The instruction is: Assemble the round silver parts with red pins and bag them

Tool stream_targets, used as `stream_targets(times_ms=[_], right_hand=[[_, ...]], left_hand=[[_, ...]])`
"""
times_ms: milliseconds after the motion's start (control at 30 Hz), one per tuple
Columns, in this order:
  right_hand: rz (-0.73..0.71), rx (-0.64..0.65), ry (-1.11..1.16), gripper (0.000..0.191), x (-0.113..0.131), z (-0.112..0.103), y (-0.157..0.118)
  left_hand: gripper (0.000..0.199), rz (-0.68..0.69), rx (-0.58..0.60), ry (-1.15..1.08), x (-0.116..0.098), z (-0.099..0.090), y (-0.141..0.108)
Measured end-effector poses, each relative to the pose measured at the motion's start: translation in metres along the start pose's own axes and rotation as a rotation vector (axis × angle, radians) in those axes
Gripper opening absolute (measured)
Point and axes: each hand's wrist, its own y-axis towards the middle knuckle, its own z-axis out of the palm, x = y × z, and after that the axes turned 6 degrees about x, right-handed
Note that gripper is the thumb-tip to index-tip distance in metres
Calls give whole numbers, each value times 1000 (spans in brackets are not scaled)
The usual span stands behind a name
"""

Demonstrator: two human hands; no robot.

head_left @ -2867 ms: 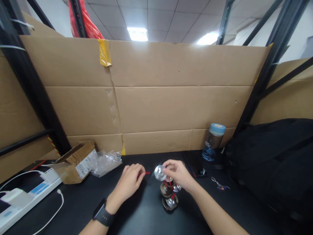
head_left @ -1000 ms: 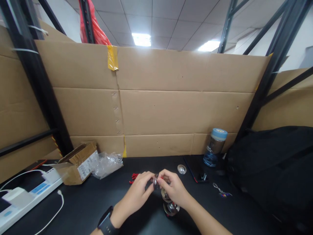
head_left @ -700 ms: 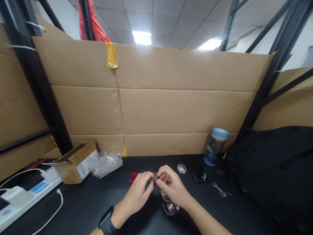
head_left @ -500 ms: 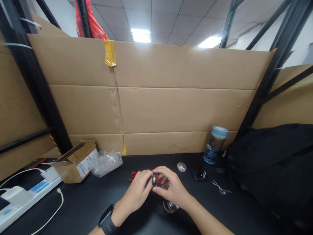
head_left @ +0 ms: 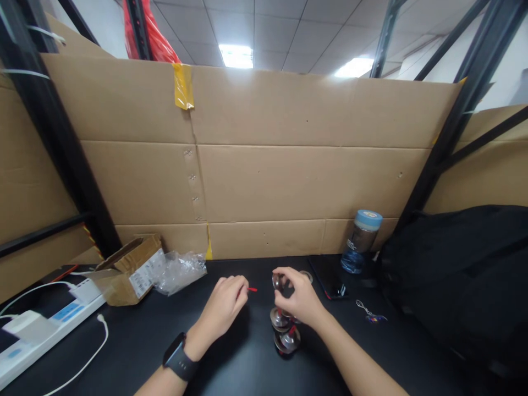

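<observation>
My left hand, with a dark watch on its wrist, is closed around a red cord, whose end sticks out past the fingertips. To the right, my right hand pinches a shiny round metal disc between thumb and fingers. Below that hand, several metal discs with bits of red cord hang or lie in a cluster over the black table; whether they are joined to the held disc cannot be made out. Another disc lies partly hidden behind my right hand.
A black phone, a blue-lidded bottle, a keychain and a black bag are on the right. An opened carton, clear plastic wrap and a white power strip are on the left.
My hands have moved apart, the left one to the left with the red cord, the right one to the right with the disc. More of the disc cluster shows below my right hand.
</observation>
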Motion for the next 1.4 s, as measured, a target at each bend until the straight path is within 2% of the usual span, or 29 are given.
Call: stream_targets(times_ms=[133,267,400,600,667,733,833,867,933,1033,1200,1300,1400], right_hand=[[230,-1,-265,41,-41,-23,4],[376,130,-502,34,-67,-40,2],[399,193,-559,25,-72,-41,-1],[423,187,-563,25,-70,-39,0],[368,156,-494,27,-65,-40,2],[244,192,-314,30,-56,-42,2],[62,458,0,36,-36,-39,0],[19,552,50,38,-29,-37,-1],[-43,628,54,35,-17,-30,-3],[-56,603,26,18,-7,-19,-6],[-16,512,67,19,-5,-11,-6],[15,445,177,15,-3,-9,-4],[75,329,402,7,2,-2,-2]], left_hand=[[32,-99,34,125,24,-7,2],[25,-143,64,202,39,-14,-1],[20,-164,95,206,43,-16,-2],[17,-142,105,177,44,-12,-3],[19,-134,89,165,44,-12,-2],[20,-129,71,148,44,-12,-2],[20,-118,66,114,41,-13,-2],[20,-111,70,102,40,-13,-2],[21,-93,80,80,36,-13,-3],[21,-66,90,58,31,-12,-3],[20,-35,90,23,26,-10,-3],[20,10,118,-48,18,-8,-3],[19,60,148,-176,4,-4,-4]])
